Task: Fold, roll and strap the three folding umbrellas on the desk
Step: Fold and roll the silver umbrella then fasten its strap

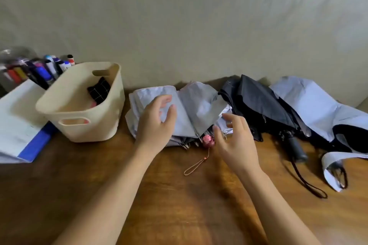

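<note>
Two bare forearms reach in over the wooden desk (179, 195); the left hand (155, 123) hangs over the grey umbrella (199, 105) with fingers loosely spread and holding nothing, though I cannot tell whether it touches the cloth; the right hand (236, 141) is just beside the pink handle (208, 141), fingers apart and lightly curved, gripping nothing; a thin cord loop (196, 165) trails from that handle towards the camera. The grey umbrella lies unrolled at mid-desk; right of it lies the black umbrella (258, 105), touching it, then the pale blue umbrella (310, 101), both loose; left stands a cream basket (83, 125); behind it, markers (45, 69).
</note>
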